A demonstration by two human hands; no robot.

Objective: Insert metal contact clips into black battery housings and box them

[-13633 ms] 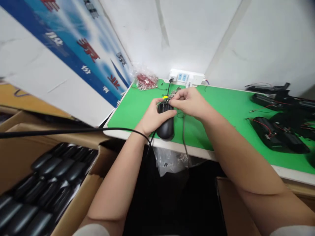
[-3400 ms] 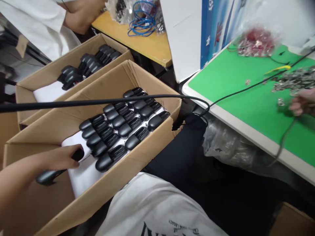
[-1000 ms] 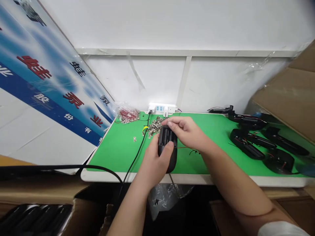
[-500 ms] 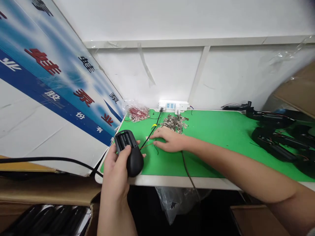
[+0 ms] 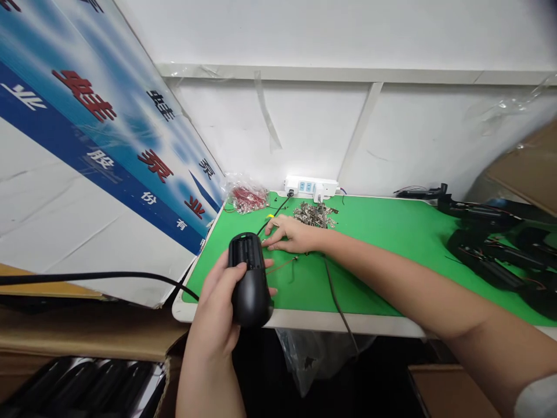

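My left hand [image 5: 220, 302] is wrapped round a black plastic housing [image 5: 252, 296] with an open battery compartment at its upper end. The thumb presses on its face, near the compartment's lower edge. A thin reddish wire [image 5: 281, 267] trails from the housing's right side over the green mat. Just beyond the housing, my right hand [image 5: 289, 233] is low over the mat, its thumb and forefinger closing at a small metal piece [image 5: 263, 242], which their tips partly hide. Behind that hand lies a heap of small metal pieces [image 5: 314, 215].
A white power strip [image 5: 311, 186] with plugged-in cords stands against the wall. To its left sits a clear bag of red parts [image 5: 248, 197]. Several black housings [image 5: 487, 249] lie at the right on the green mat [image 5: 391, 232]. An open carton [image 5: 87, 337] holds black parts at lower left.
The housing in my left hand has moved right and turned more upright. My right hand's fingertips have come onto the small metal piece that lay beside them. The view has shifted slightly.
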